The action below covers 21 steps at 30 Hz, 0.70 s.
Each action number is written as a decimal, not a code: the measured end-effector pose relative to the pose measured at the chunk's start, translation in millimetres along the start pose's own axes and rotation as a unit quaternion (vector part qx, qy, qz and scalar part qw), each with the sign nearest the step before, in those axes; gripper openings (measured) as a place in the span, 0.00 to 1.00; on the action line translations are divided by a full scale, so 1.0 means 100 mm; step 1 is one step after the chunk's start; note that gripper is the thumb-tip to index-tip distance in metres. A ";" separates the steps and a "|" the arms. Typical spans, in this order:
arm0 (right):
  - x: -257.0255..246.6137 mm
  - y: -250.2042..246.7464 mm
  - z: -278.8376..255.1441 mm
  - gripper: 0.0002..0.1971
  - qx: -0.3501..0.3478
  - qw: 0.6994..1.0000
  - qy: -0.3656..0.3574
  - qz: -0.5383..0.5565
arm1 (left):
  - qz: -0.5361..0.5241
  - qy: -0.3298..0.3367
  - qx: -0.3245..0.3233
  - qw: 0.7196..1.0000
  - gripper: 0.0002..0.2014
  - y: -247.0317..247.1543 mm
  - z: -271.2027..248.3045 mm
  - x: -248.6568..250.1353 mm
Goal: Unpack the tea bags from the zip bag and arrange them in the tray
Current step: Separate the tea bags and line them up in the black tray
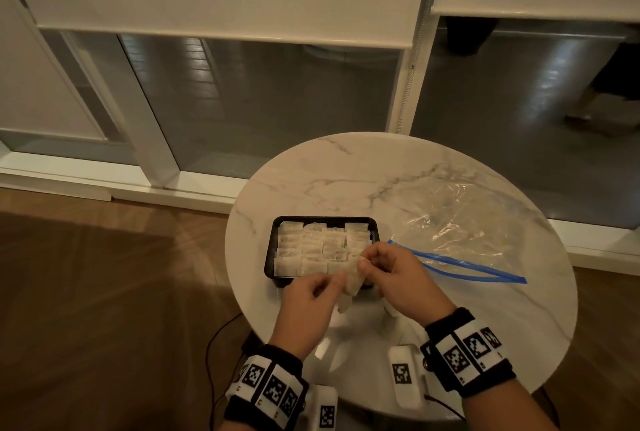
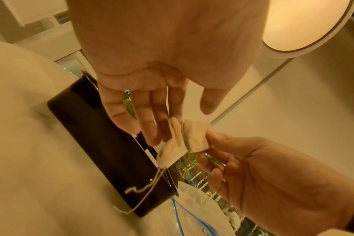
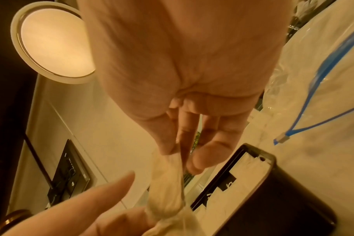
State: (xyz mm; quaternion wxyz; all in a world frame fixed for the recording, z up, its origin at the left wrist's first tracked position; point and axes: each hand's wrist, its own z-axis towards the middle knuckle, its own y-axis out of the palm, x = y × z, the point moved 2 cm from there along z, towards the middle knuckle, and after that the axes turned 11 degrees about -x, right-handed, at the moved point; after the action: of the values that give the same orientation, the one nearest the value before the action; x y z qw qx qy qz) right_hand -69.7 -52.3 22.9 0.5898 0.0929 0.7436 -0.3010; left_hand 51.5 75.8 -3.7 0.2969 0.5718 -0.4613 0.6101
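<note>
A black tray [image 1: 322,220] on the round marble table [image 1: 381,170] holds rows of white tea bags [image 1: 311,250]. Just over its near edge, both hands hold a small clump of tea bags [image 1: 353,280] between them. My left hand [image 1: 322,288] grips the lower end; my right hand [image 1: 370,262] pinches the upper end. In the left wrist view, two tea bags [image 2: 194,137] sit between the fingertips and a string [image 2: 148,188] dangles over the tray [image 2: 103,143]. The right wrist view shows the right thumb and fingers pinching the bags [image 3: 168,183]. The clear zip bag [image 1: 460,222] lies flat to the right, its blue zip open.
The tray sits near the table's left edge, with wooden floor [image 1: 104,292] below. A dark cable [image 1: 214,337] runs on the floor by the table's near edge. A round ceiling light [image 2: 301,24] shows overhead. Glass sliding doors [image 1: 259,101] stand behind the table.
</note>
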 end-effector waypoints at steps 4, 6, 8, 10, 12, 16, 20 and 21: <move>-0.04 0.11 0.25 0.02 0.003 1.000 0.009 -0.005 | 0.005 -0.031 0.138 0.990 0.02 -0.31 0.01 -0.12; -0.06 0.18 0.39 0.02 -0.001 1.000 0.013 0.002 | 0.003 -0.044 0.194 0.980 0.06 -0.45 0.00 -0.16; -0.07 0.28 0.53 0.03 -0.010 1.000 0.017 -0.006 | -0.017 -0.059 0.241 0.969 0.07 -0.59 0.00 -0.21; -0.07 0.39 0.68 0.05 -0.019 0.999 0.023 -0.027 | -0.035 -0.076 0.267 0.960 0.08 -0.71 0.02 -0.32; -0.06 0.50 0.83 0.06 -0.033 0.997 0.032 -0.057 | -0.044 -0.093 0.265 0.959 0.08 -0.80 0.05 -0.44; -0.03 0.69 1.10 0.04 -0.067 0.989 0.052 -0.120 | -0.023 -0.109 0.240 0.964 0.09 -0.85 0.07 -0.59; -0.01 0.82 1.29 0.05 -0.103 0.974 0.080 -0.187 | -0.016 -0.111 0.201 0.973 0.07 -0.82 0.06 -0.66; 0.00 0.85 1.32 0.06 -0.113 0.970 0.087 -0.195 | -0.018 -0.109 0.194 0.975 0.06 -0.81 0.06 -0.67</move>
State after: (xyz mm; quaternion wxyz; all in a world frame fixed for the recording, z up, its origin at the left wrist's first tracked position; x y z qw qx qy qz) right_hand 80.4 -57.6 -22.2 0.4594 -0.0957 0.8251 -0.3147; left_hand 137.4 113.8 -50.9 0.1393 0.6899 -0.3534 0.6161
